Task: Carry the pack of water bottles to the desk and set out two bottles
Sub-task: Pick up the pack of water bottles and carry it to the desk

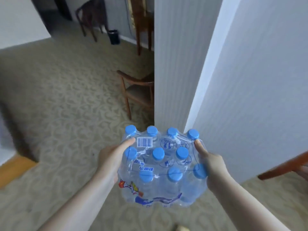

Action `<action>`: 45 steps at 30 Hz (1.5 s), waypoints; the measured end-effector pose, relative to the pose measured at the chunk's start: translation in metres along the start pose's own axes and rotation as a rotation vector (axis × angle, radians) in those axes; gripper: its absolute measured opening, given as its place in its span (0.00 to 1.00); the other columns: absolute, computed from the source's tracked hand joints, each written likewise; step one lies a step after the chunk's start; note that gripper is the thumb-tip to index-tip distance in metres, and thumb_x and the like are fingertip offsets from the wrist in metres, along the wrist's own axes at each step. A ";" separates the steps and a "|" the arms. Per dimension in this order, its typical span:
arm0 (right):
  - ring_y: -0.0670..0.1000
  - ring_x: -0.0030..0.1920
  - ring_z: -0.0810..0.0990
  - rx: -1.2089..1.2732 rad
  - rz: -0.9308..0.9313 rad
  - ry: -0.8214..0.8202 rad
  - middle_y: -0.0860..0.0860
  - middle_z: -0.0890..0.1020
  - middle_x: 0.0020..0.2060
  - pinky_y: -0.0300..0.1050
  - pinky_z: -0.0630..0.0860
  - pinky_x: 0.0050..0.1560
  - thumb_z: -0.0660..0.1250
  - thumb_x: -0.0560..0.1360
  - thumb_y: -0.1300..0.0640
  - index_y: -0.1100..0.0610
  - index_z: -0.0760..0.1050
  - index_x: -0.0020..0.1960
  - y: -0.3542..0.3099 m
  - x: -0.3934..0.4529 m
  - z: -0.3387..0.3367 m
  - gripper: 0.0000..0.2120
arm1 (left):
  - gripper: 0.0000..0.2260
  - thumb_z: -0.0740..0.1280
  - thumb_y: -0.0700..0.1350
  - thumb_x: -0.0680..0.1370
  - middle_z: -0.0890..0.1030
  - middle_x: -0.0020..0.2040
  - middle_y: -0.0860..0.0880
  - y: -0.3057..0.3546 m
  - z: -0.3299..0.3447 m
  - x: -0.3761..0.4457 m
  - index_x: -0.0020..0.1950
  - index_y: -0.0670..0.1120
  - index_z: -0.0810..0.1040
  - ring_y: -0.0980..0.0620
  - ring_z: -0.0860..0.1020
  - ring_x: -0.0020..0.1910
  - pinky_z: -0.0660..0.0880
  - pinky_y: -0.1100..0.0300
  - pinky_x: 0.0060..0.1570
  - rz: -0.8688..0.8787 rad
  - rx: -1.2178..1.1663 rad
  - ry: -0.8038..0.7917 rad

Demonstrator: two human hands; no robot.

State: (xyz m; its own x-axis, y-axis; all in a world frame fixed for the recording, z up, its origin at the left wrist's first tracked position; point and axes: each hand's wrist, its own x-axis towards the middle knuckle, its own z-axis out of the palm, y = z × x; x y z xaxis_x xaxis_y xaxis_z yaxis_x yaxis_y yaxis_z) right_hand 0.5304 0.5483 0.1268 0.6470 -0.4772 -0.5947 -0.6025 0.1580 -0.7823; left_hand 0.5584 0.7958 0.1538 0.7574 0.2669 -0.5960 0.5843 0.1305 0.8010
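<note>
The pack of water bottles [162, 165], shrink-wrapped in clear film with blue caps showing in rows, was held in the air at about waist height above the patterned carpet [66, 97], beside a pale wall corner [175, 64]. The left hand [111, 157] clasped the pack's left side, thumb laid over the top film near the barcode label [144, 142]; the right hand [211, 165] clasped the right side, thumb likewise on top, fingers hidden beneath. Both hands were closed around the pack. A wooden chair [138, 90] stood ahead, partly behind the corner; no desk could be identified with certainty. The load was probably heavy, its film slick and yielding, so support under opposite sides seemed wiser than pinching the wrap alone.
</note>
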 end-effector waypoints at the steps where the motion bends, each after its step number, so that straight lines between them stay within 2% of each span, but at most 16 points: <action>1: 0.56 0.38 0.78 -0.010 -0.010 -0.029 0.68 0.84 0.45 0.47 0.72 0.42 0.73 0.67 0.37 0.74 0.77 0.54 -0.010 0.008 0.025 0.39 | 0.16 0.82 0.49 0.65 0.89 0.42 0.39 0.009 -0.012 0.017 0.45 0.40 0.87 0.41 0.87 0.36 0.84 0.44 0.44 0.002 -0.025 0.034; 5: 0.60 0.41 0.84 -0.075 -0.029 -0.097 0.60 0.84 0.39 0.51 0.80 0.43 0.73 0.67 0.36 0.65 0.80 0.44 -0.049 0.044 0.121 0.30 | 0.16 0.81 0.49 0.66 0.85 0.27 0.46 0.047 -0.050 0.089 0.45 0.39 0.86 0.52 0.77 0.17 0.75 0.64 0.21 0.006 -0.099 0.133; 7: 0.57 0.36 0.82 -0.080 -0.048 -0.120 0.55 0.82 0.34 0.46 0.77 0.34 0.72 0.67 0.35 0.60 0.78 0.38 -0.068 0.065 0.166 0.26 | 0.22 0.81 0.50 0.66 0.87 0.35 0.40 0.068 -0.064 0.127 0.51 0.35 0.86 0.49 0.80 0.23 0.76 0.61 0.28 -0.008 -0.129 0.143; 10: 0.56 0.34 0.80 -0.175 -0.071 -0.153 0.55 0.80 0.32 0.48 0.76 0.37 0.71 0.68 0.35 0.60 0.77 0.33 -0.102 0.092 0.234 0.27 | 0.32 0.82 0.55 0.62 0.86 0.48 0.33 0.098 -0.084 0.180 0.54 0.31 0.83 0.42 0.80 0.39 0.76 0.49 0.42 -0.021 -0.188 0.177; 14: 0.55 0.34 0.78 -0.233 -0.123 -0.214 0.55 0.81 0.32 0.45 0.72 0.32 0.69 0.70 0.35 0.60 0.75 0.30 -0.158 0.123 0.326 0.27 | 0.29 0.82 0.59 0.55 0.78 0.47 0.44 0.148 -0.114 0.254 0.50 0.48 0.79 0.43 0.75 0.44 0.75 0.45 0.46 0.011 -0.244 0.171; 16: 0.54 0.31 0.77 -0.189 -0.108 -0.253 0.55 0.80 0.31 0.42 0.71 0.31 0.72 0.69 0.38 0.59 0.75 0.31 -0.185 0.137 0.373 0.25 | 0.30 0.82 0.58 0.54 0.78 0.50 0.44 0.175 -0.132 0.292 0.51 0.48 0.80 0.43 0.76 0.47 0.78 0.37 0.53 0.007 -0.278 0.163; 18: 0.53 0.31 0.78 -0.206 -0.110 -0.287 0.54 0.81 0.32 0.41 0.71 0.30 0.72 0.69 0.38 0.58 0.76 0.33 -0.211 0.152 0.421 0.22 | 0.34 0.82 0.57 0.54 0.79 0.50 0.43 0.202 -0.151 0.334 0.55 0.42 0.84 0.43 0.76 0.47 0.78 0.38 0.54 0.002 -0.297 0.168; 21: 0.59 0.42 0.84 -0.167 -0.104 -0.329 0.57 0.86 0.43 0.52 0.82 0.46 0.74 0.68 0.40 0.59 0.82 0.48 -0.246 0.171 0.498 0.22 | 0.43 0.82 0.57 0.53 0.81 0.47 0.39 0.248 -0.178 0.403 0.58 0.29 0.81 0.41 0.77 0.45 0.77 0.42 0.50 0.006 -0.311 0.189; 24: 0.61 0.49 0.85 -0.094 -0.164 -0.336 0.58 0.86 0.49 0.62 0.78 0.58 0.75 0.68 0.43 0.59 0.82 0.56 -0.276 0.190 0.577 0.24 | 0.39 0.80 0.58 0.52 0.79 0.44 0.37 0.302 -0.206 0.473 0.54 0.32 0.84 0.40 0.75 0.41 0.74 0.44 0.44 0.045 -0.265 0.167; 28: 0.60 0.53 0.83 -0.042 -0.158 -0.295 0.57 0.84 0.53 0.61 0.76 0.62 0.75 0.61 0.36 0.59 0.80 0.60 -0.323 0.213 0.671 0.36 | 0.32 0.79 0.60 0.52 0.77 0.45 0.44 0.381 -0.238 0.555 0.50 0.44 0.82 0.43 0.73 0.41 0.69 0.49 0.43 0.087 -0.180 0.146; 31: 0.60 0.57 0.81 0.020 -0.116 -0.274 0.57 0.83 0.57 0.60 0.75 0.64 0.75 0.57 0.34 0.58 0.76 0.65 -0.365 0.233 0.728 0.43 | 0.31 0.79 0.61 0.52 0.71 0.39 0.42 0.443 -0.249 0.613 0.48 0.46 0.79 0.47 0.69 0.31 0.65 0.54 0.35 0.147 -0.134 0.139; 34: 0.63 0.51 0.84 0.038 -0.067 -0.239 0.60 0.85 0.52 0.61 0.77 0.61 0.76 0.59 0.35 0.62 0.78 0.61 -0.407 0.265 0.776 0.40 | 0.28 0.80 0.60 0.55 0.72 0.34 0.43 0.494 -0.253 0.681 0.45 0.42 0.83 0.50 0.67 0.25 0.63 0.56 0.31 0.133 -0.100 0.091; 36: 0.64 0.49 0.85 0.050 -0.036 -0.251 0.60 0.86 0.49 0.61 0.78 0.59 0.77 0.56 0.35 0.62 0.79 0.59 -0.434 0.289 0.806 0.41 | 0.23 0.81 0.59 0.58 0.67 0.26 0.46 0.521 -0.251 0.726 0.36 0.44 0.76 0.51 0.63 0.20 0.62 0.59 0.29 0.131 -0.092 0.073; 39: 0.62 0.47 0.85 0.071 -0.043 -0.216 0.59 0.86 0.48 0.60 0.79 0.58 0.78 0.60 0.36 0.63 0.79 0.59 -0.478 0.331 0.856 0.38 | 0.24 0.82 0.59 0.59 0.67 0.29 0.44 0.561 -0.242 0.796 0.36 0.45 0.74 0.48 0.66 0.28 0.66 0.55 0.33 0.103 -0.133 0.094; 42: 0.63 0.46 0.85 0.098 -0.063 -0.193 0.59 0.86 0.47 0.62 0.79 0.58 0.78 0.60 0.37 0.63 0.80 0.57 -0.528 0.371 0.907 0.36 | 0.29 0.82 0.57 0.61 0.61 0.22 0.51 0.611 -0.232 0.865 0.28 0.48 0.62 0.52 0.58 0.20 0.59 0.60 0.26 0.100 -0.152 0.148; 45: 0.62 0.43 0.86 0.120 -0.100 -0.192 0.60 0.87 0.42 0.64 0.80 0.55 0.78 0.61 0.39 0.63 0.83 0.49 -0.580 0.412 0.952 0.30 | 0.29 0.82 0.57 0.63 0.61 0.20 0.51 0.668 -0.222 0.926 0.23 0.49 0.62 0.52 0.58 0.20 0.57 0.59 0.27 0.124 -0.150 0.152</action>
State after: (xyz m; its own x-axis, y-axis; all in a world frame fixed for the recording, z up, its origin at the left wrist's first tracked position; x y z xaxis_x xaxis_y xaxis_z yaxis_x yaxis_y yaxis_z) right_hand 1.5914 1.0836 0.1595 0.7842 -0.3248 -0.5286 -0.4787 0.2252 -0.8486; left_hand 1.5854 1.3418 0.1498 0.7611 0.4288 -0.4866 0.4313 0.2256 0.8735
